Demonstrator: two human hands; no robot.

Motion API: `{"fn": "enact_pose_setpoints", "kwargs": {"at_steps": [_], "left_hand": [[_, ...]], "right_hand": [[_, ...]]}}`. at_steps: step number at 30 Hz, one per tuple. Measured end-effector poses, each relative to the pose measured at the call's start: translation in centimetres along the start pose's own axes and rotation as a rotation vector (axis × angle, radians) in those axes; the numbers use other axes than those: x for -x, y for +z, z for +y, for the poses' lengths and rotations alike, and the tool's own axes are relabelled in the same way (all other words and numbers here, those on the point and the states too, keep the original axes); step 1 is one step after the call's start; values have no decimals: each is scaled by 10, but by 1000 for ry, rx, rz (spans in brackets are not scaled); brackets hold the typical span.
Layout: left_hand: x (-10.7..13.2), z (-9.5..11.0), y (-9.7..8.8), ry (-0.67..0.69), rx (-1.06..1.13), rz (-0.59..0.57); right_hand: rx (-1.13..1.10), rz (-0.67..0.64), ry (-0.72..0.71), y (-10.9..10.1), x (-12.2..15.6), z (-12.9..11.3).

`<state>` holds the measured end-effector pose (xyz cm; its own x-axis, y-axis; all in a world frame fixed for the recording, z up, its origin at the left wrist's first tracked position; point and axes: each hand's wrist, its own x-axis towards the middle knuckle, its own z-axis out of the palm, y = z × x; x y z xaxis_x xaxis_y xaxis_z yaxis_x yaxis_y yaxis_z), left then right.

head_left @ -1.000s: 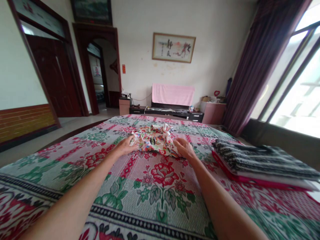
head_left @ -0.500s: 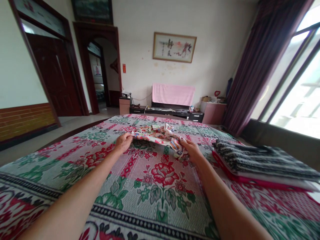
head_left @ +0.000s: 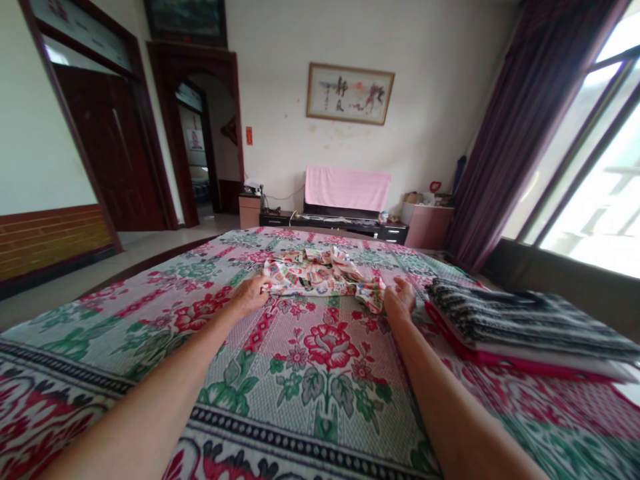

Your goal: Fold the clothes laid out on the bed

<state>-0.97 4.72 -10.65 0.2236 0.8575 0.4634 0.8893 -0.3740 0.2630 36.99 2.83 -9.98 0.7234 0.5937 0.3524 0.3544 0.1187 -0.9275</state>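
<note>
A thin, crumpled garment (head_left: pixel 310 281) with a colourful print on white lies across the bedspread (head_left: pixel 327 387) in front of me, its near edge fairly straight. My left hand (head_left: pixel 253 295) is closed on its left end, fingers pinching the fabric. At the other end, my right hand (head_left: pixel 400 299) rests right beside the cloth, with the fingers loosely bent and the thumb side near its edge. No cloth shows between those fingers. The garment's exact kind cannot be made out among the folds.
A stack of folded clothes (head_left: pixel 525 327), black-and-white knit on top, sits at the right. Beyond the bed stand a low black cabinet (head_left: pixel 393 233) and a pink cloth (head_left: pixel 347 187) draped over a screen. A purple curtain (head_left: pixel 510 133) hangs by the window.
The garment's near edge has come down flatter and nearer to me. My right hand has shifted right and let go of the fabric; my left hand has moved slightly nearer, still holding it.
</note>
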Motion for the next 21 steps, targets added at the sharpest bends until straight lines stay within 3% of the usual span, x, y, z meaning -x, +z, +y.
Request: {"fn": "enact_pose_setpoints", "kwargs": {"at_steps": [2, 4, 6, 10, 13, 17, 21], "left_hand": [[1, -3, 3, 13, -10, 22], [1, -3, 5, 7, -10, 40], [1, -3, 3, -22, 8, 44], [1, -1, -5, -163, 165, 24], [2, -2, -10, -293, 341, 17], [5, -1, -14, -423, 744, 53], [2, 6, -24, -546, 1179, 100]], "right_hand": [[132, -33, -229, -1, 7, -8], [199, -192, -445, 1, 19, -16], [294, -334, -551, 5, 31, -21], [664, -479, -523, 8, 46, -22], [833, -494, -470, 5, 49, -20], [882, -485, -453, 3, 47, -21], [767, -416, -404, 4, 39, -25]]}}
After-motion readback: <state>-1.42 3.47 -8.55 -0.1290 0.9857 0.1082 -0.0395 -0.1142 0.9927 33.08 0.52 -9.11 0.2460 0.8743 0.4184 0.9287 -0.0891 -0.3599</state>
